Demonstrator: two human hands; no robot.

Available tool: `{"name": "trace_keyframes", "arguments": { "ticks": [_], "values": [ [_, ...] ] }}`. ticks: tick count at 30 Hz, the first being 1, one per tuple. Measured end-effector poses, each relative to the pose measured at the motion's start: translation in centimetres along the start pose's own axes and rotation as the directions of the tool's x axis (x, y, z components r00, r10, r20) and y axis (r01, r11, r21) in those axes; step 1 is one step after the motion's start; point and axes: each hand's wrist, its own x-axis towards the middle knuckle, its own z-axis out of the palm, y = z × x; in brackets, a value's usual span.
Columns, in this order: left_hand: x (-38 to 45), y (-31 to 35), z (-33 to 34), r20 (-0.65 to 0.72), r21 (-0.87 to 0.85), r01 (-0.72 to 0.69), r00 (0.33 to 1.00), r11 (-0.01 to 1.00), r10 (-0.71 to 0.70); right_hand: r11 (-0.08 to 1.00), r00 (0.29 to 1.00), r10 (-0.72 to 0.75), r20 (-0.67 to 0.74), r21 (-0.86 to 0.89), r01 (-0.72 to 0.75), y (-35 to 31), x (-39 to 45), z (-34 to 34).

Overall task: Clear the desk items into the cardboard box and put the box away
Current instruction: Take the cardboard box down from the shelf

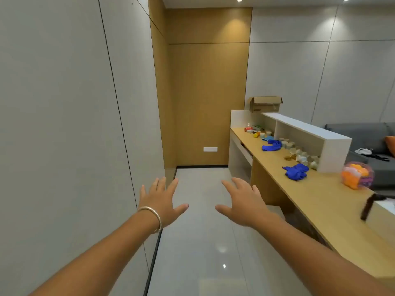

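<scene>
Left grip [159, 201] and right grip [241, 201] both spread wide, holding nothing | cardboard box [265, 104] sits open at the far end of the worktop [333, 201] | I should walk close first, then grab small things.

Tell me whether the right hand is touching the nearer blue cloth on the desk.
Apart. The head view shows the right hand spread open over the floor, with bare desk between it and the nearer blue cloth.
</scene>
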Motion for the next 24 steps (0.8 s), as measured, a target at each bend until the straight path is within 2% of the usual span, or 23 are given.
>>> {"name": "trace_keyframes", "arguments": {
  "ticks": [10, 16, 24],
  "values": [
    [19.2, -1.5, 2.3, -0.007, 0.041, 0.024, 1.000, 0.999, -0.023, 1.000, 1.000, -0.009, -0.007, -0.008, 0.009, 4.7, 19.0, 3.2],
    [31.8, -1.5, 5.6, -0.005, 0.023, -0.027, 1.000, 0.999, 0.027, 0.999, 0.999, 0.034, 0.007, -0.028, -0.033, 7.6, 30.1, 5.7],
    [52.8, -3.2, 9.3, -0.010, -0.089, -0.101, 0.995, 0.991, 0.100, 0.992, 0.993, 0.119, 0.002, -0.044, -0.119, 10.5, 48.0, 8.3]
  ]
}}
